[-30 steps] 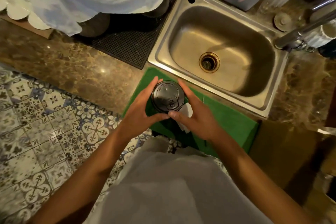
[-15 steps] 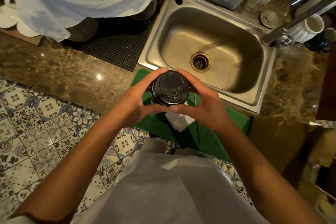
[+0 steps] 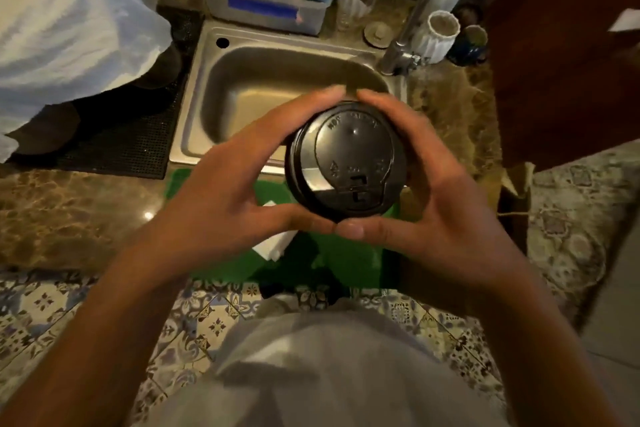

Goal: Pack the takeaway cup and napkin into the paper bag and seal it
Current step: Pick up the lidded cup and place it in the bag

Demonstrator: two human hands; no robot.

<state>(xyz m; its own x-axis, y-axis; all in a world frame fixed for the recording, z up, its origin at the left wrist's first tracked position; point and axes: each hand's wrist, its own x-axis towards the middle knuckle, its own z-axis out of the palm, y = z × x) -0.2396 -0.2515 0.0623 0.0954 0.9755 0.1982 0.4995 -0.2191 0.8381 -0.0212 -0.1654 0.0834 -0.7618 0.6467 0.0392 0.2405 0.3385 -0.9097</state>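
Bare forearms, pale grey top (image 3: 332, 374)

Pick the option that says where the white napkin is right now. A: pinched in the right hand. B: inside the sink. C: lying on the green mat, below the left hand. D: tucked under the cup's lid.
C: the napkin lies on the green mat, partly hidden by the left hand, while both that hand and the right hand wrap the black-lidded cup.
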